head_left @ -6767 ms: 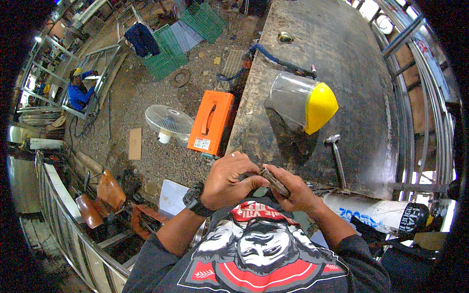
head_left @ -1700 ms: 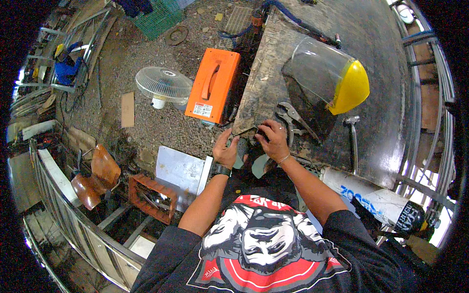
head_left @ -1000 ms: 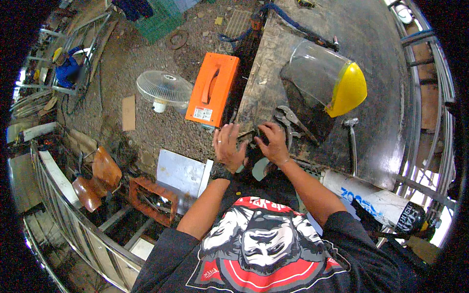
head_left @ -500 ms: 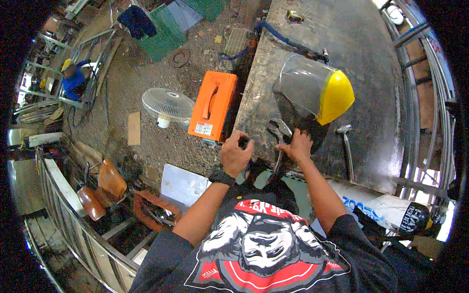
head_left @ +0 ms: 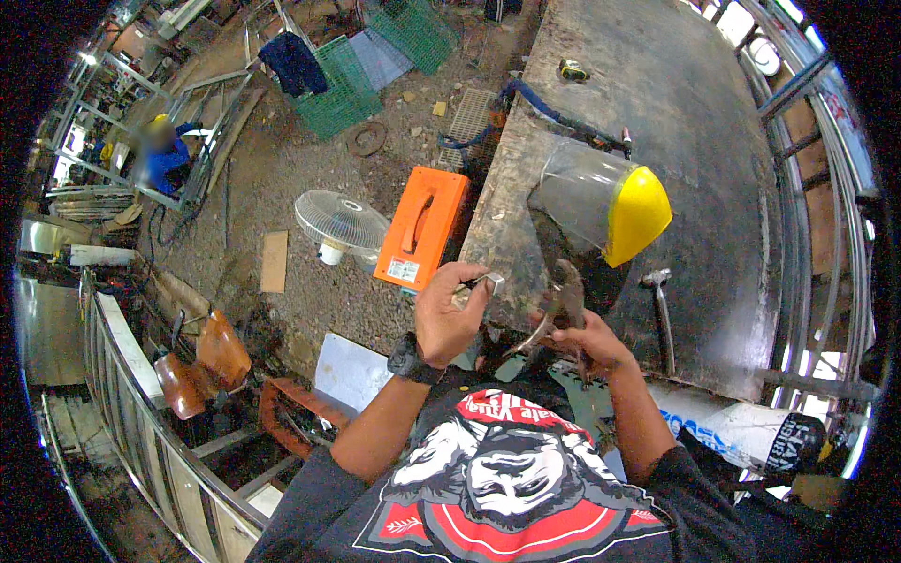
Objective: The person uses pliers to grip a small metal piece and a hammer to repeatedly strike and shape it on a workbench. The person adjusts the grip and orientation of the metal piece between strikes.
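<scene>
Head view's got your right hand [head_left: 598,342] wrapped around the pliers [head_left: 567,293], top end poking out beyond it, left hand [head_left: 447,317] pinching a small metal piece [head_left: 496,280] at its fingertips.

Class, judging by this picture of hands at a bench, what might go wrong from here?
The bare left hand pinches a small metal piece, so a sharp edge might nick it. The pliers in the bare right hand could pinch skin if they slip. The hammer lies close to the near edge of the bench, so a knock might send it off.
</scene>
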Motion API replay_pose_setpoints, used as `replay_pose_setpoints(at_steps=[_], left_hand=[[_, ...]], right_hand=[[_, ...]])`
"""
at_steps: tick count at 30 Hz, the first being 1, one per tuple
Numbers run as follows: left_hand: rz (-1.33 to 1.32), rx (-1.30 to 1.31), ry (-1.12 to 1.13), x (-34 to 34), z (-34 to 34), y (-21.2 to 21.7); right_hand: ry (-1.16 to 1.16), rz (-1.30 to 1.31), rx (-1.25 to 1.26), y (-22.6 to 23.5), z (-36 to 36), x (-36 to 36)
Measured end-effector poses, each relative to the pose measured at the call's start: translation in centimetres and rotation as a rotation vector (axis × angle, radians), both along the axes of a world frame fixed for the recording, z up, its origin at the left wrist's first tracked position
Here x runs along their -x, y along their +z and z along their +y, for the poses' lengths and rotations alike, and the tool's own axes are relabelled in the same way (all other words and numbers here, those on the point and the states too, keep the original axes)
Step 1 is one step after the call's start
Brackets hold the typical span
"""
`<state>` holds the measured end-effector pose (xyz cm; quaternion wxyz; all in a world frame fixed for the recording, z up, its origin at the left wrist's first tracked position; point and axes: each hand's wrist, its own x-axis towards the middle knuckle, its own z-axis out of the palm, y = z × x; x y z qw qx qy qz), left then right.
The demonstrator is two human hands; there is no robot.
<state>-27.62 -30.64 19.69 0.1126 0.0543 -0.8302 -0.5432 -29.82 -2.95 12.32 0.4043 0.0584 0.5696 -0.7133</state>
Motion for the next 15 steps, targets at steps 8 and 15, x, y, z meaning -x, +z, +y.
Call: replay_pose_setpoints(at_steps=[8, 15], left_hand=[[0.367, 0.54, -0.101, 0.7, 0.7, 1.2], [0.374, 0.544, -0.072, 0.5, 1.9, 1.7]], right_hand=[[0.038, 0.044, 0.215, 10.6, -0.8, -3.2], [0.077, 0.238, 0.053, 10.6, -4.3, -5.4]])
